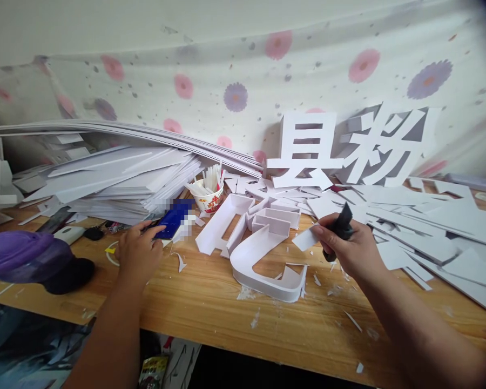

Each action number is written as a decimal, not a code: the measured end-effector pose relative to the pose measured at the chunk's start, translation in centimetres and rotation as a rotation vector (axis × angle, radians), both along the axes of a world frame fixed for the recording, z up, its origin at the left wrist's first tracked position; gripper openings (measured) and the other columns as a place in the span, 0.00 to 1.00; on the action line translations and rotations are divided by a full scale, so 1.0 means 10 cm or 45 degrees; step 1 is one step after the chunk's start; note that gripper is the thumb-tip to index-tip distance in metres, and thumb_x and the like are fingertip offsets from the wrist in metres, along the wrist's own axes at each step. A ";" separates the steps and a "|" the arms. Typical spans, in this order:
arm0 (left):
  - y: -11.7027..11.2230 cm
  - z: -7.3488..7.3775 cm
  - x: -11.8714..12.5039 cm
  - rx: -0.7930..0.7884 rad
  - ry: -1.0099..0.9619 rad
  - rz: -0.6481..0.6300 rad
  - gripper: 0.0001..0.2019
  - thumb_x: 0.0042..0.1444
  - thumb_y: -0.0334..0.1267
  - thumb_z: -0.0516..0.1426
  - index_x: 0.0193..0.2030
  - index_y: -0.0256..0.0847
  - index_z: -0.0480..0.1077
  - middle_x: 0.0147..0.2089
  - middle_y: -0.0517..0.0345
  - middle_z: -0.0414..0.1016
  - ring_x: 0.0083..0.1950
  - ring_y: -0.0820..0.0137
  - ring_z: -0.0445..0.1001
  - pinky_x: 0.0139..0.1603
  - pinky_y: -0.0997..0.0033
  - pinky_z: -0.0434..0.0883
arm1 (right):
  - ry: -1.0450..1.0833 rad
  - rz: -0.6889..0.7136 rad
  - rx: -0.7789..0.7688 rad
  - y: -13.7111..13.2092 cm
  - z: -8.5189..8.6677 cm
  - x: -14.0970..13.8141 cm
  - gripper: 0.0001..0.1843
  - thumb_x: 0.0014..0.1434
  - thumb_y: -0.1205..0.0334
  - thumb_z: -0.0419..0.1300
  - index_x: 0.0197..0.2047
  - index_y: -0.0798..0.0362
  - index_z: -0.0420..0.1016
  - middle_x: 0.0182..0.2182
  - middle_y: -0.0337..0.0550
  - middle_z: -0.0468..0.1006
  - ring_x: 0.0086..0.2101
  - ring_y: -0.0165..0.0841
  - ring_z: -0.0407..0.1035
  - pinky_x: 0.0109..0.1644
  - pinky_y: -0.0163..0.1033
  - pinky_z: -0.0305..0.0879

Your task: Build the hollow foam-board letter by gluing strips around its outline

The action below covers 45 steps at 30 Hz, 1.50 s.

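Observation:
My left hand reaches to a phone with a blue screen, an outstretched finger touching the glass; it holds nothing. In my right hand is a black utility knife, its blade not visible. Between thumb and finger the same hand pinches a small white board piece. A hollow white three-dimensional character with thin upright walls lies on the wooden table between my hands, its open side facing up.
Two finished-looking white characters, one beside another, stand against the flowered curtain. White board scraps cover the right. A stack of sheets, a paper cup of thin sticks and a purple-lidded bottle are left.

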State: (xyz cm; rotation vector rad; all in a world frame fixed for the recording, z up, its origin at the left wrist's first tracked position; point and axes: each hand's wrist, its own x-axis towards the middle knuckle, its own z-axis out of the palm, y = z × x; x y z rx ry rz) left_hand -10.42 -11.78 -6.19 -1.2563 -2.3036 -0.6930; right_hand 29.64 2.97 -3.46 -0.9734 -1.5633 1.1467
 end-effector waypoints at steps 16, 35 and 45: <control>0.92 0.80 2.00 0.299 -0.414 -1.310 0.05 0.55 0.30 0.59 0.29 0.40 0.68 0.30 0.61 0.72 0.33 0.73 0.69 0.35 0.72 0.67 | -0.011 -0.044 -0.023 0.04 -0.02 0.01 0.20 0.49 0.43 0.68 0.30 0.52 0.72 0.15 0.34 0.64 0.16 0.28 0.57 0.18 0.33 0.54; 0.91 0.30 2.18 0.192 -0.752 -1.453 0.07 0.58 0.37 0.59 0.30 0.41 0.72 0.26 0.58 0.72 0.29 0.71 0.68 0.35 0.69 0.67 | -0.037 -0.066 -0.062 0.03 -0.19 -0.01 0.17 0.50 0.46 0.69 0.29 0.51 0.73 0.15 0.34 0.64 0.17 0.28 0.58 0.19 0.33 0.56; 0.86 0.30 2.21 0.156 -0.757 -1.378 0.16 0.51 0.35 0.62 0.21 0.40 0.58 0.18 0.70 0.58 0.20 0.81 0.54 0.22 0.77 0.52 | -0.167 -0.043 -0.106 -0.02 -0.16 -0.01 0.19 0.50 0.43 0.68 0.30 0.51 0.73 0.16 0.34 0.65 0.19 0.28 0.59 0.22 0.32 0.56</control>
